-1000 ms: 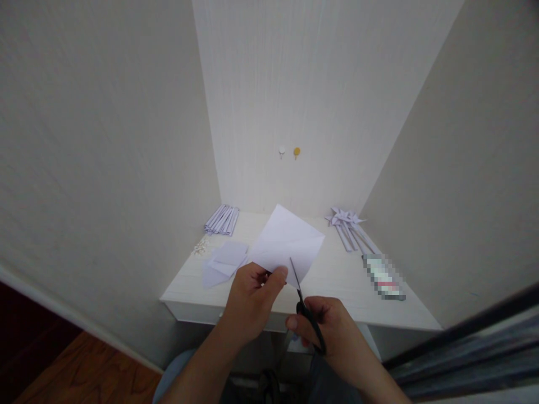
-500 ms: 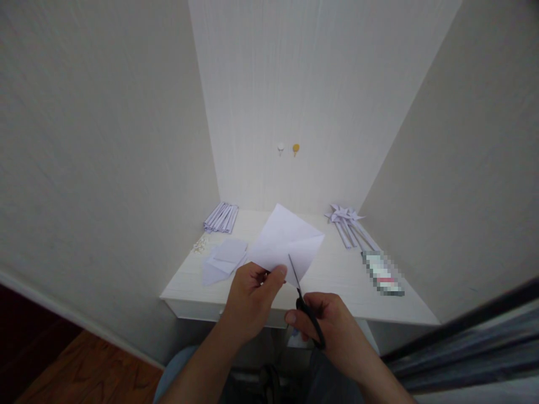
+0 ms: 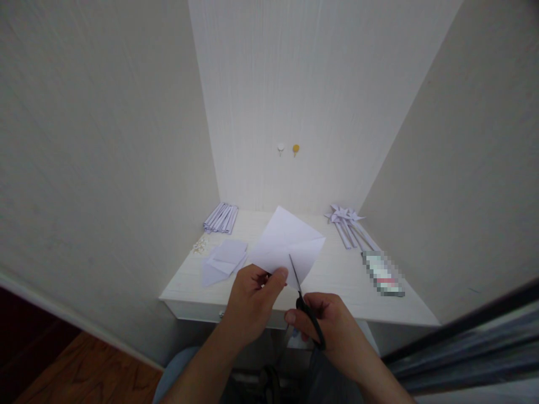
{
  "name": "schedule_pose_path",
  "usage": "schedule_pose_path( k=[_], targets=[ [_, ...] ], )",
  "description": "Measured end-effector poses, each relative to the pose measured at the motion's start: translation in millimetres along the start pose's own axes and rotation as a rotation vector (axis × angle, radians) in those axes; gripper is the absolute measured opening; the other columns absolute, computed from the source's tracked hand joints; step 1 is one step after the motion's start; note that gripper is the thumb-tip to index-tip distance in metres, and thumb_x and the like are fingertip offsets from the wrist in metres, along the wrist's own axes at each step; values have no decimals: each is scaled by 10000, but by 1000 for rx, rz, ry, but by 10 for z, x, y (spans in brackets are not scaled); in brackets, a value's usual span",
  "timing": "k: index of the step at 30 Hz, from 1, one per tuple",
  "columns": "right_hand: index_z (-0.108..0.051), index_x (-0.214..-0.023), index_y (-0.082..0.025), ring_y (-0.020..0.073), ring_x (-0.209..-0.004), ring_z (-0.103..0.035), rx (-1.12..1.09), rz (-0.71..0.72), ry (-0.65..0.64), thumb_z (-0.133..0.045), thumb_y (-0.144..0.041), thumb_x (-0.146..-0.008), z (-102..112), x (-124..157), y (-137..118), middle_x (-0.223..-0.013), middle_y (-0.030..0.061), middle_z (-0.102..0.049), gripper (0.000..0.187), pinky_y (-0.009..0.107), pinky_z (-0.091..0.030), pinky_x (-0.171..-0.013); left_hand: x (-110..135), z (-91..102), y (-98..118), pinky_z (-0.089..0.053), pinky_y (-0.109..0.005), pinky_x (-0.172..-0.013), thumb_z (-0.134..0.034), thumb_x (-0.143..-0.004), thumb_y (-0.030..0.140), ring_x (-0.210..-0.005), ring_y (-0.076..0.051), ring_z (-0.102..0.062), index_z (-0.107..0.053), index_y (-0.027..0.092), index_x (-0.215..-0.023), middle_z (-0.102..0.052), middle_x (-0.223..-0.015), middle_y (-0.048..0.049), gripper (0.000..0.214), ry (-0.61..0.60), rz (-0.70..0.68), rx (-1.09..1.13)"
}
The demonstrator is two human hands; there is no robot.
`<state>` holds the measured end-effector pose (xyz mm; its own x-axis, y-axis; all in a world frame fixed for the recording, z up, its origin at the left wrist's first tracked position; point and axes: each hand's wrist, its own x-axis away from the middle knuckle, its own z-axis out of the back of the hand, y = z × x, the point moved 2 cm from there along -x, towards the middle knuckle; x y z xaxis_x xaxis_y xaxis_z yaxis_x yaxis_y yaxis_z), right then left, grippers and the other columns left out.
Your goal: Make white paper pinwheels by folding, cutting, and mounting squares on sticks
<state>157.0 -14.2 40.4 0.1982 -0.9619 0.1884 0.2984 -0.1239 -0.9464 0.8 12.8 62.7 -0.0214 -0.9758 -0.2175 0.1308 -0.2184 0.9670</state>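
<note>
In the head view, the left hand (image 3: 252, 303) pinches the near edge of a white sheet (image 3: 284, 238) between thumb and fingers over the near middle of the table (image 3: 341, 280), while the right hand (image 3: 337, 325) curls round the handles of the scissors (image 3: 302, 306), their blades across the sheet's near corner. Paper rolls (image 3: 221, 217) lie far left, pinwheels (image 3: 343, 214) far right; nearer on the right, a pixelated item (image 3: 381, 274) shows a red patch, its writing unreadable.

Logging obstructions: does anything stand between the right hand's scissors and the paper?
Nothing visible does: the scissors overlap the paper at its near corner. The left hand grips the paper just left of them.
</note>
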Motion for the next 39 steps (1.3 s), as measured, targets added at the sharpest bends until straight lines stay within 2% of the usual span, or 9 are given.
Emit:
schedule_pose_path(
  k=[10, 23, 28, 39],
  targets=[
    [-495, -527, -209, 120, -501, -387, 39, -16, 22, -765, -631, -660, 17, 18, -37, -485, -38, -478, 518, 263, -269, -491, -12, -10, -7, -426, -226, -504, -630, -836, 414, -538, -146, -576, -594, 189, -526, -633, -538, -6, 385, 2, 14, 18],
    [-511, -553, -203, 121, -516, -382, -9, 1, -4, -760, -606, -682, 2, 11, -8, -505, -43, -465, 490, 264, -266, -504, 0, -12, 15, -425, -227, -483, -635, -832, 400, -515, -142, -568, -599, 196, -538, -629, -530, 1, 360, -20, 32, 79],
    [-499, -553, -205, 124, -528, -376, 18, 8, 1, -739, -558, -708, 7, 15, -2, -516, -42, -443, 454, 266, -266, -510, -10, -14, 7, -448, -227, -524, -640, -835, 401, -570, -151, -593, -612, 192, -545, -646, -555, -3, 359, -27, 22, 92],
    [-532, -553, -193, 123, -524, -385, 9, 15, -5, -753, -611, -682, 11, 1, 10, -518, -30, -473, 490, 263, -261, -507, 20, -12, -26, -431, -230, -519, -641, -824, 420, -556, -145, -565, -611, 185, -533, -619, -531, 3, 375, -40, 36, 78]
  ],
)
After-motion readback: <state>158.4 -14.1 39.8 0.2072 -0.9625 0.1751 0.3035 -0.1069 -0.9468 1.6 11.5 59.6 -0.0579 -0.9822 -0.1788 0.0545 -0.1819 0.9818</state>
